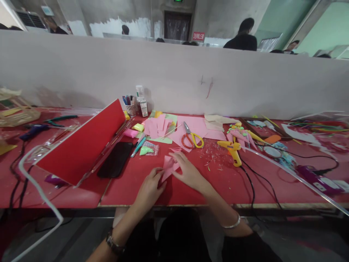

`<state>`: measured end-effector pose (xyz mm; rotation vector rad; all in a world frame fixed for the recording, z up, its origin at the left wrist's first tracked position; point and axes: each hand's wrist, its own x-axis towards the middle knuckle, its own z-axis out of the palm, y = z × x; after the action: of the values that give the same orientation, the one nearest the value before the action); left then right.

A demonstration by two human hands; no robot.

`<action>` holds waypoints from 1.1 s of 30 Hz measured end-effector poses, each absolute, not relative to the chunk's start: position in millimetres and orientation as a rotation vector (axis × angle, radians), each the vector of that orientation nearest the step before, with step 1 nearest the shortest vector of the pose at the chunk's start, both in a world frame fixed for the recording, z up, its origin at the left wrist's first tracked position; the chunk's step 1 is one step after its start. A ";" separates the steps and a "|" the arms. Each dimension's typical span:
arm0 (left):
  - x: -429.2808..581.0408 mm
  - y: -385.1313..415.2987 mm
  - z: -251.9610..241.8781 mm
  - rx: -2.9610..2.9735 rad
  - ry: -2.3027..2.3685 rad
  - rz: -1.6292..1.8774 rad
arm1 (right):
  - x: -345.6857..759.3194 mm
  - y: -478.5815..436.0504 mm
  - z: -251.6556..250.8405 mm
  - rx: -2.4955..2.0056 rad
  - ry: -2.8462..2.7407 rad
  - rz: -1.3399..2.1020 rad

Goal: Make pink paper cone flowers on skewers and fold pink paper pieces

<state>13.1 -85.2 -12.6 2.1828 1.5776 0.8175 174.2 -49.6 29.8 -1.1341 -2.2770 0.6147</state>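
A piece of pink paper [168,168] is between my two hands, low over the red tabletop near its front edge. My left hand [151,186] has its fingers bent and closed on the paper's left edge. From the other side, my right hand [187,171] grips the right part, its thumb and fingers curled over it. Just beyond the fingers lies a small folded pink piece [176,149]. Scissors [193,140] with one red and one yellow handle rest open on a larger pink sheet [211,127]. Several cut pink strips [157,126] are piled on green paper.
On the left are a black phone [116,160] and a leaning red board [89,145]. A utility knife [138,146] and a bag of green clay [147,150] lie nearer the middle. To the right sits a yellow glue gun [231,151] with a black cord, beside pink paper cones [240,136].
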 end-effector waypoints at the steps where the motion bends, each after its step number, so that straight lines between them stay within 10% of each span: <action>1: 12.7 -83.1 -11.6 2.205 1.561 0.842 | 173.3 -45.7 32.7 -1.103 -2.291 0.607; 15: 2.0 -17.2 33.6 1.640 1.402 1.167 | 187.4 23.0 42.2 -0.983 -1.963 0.403; 33: 11.3 43.6 12.1 1.521 1.136 1.322 | 188.3 35.1 9.7 -1.010 -1.303 0.973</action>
<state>11.3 43.6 12.1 1.5213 1.1359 1.3220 188.3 35.1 9.7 -1.0105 -1.3026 0.9731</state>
